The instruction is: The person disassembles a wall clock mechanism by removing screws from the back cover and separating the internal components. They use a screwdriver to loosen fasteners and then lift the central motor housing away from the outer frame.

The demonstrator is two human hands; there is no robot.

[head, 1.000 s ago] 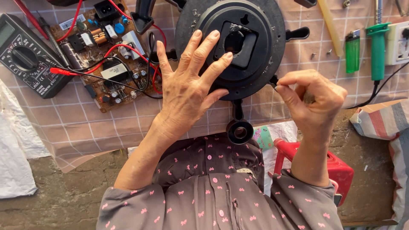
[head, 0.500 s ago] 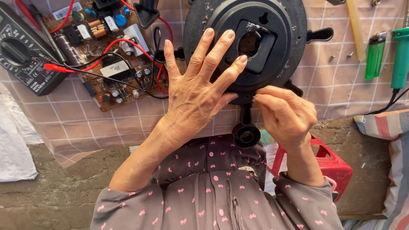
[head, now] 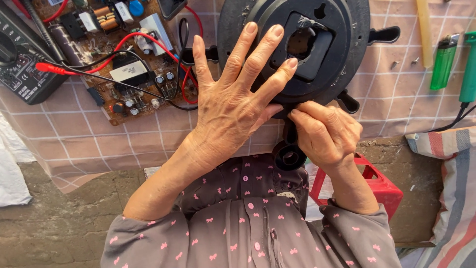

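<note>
A round black plastic housing (head: 342, 44) with a square hub in its middle lies on a pink checked cloth (head: 99, 144). My left hand (head: 233, 99) rests flat on its left half with the fingers spread. My right hand (head: 325, 131) is curled at the housing's near edge, with its fingertips pinched on the rim beside my left thumb. A black ring-shaped tab (head: 289, 156) hangs from the housing just below both hands.
A brown circuit board (head: 124, 64) with red and black wires lies to the left. Beside it are a dark multimeter (head: 20, 64) and a red probe (head: 49, 68). A green lighter (head: 443, 62), a green tool handle (head: 468, 64) and small screws (head: 394, 63) lie right. A red stool (head: 382, 183) stands below.
My right hand has moved left from beside the housing to its near edge and closed there. My left hand stays flat on the housing. The view has come closer.
</note>
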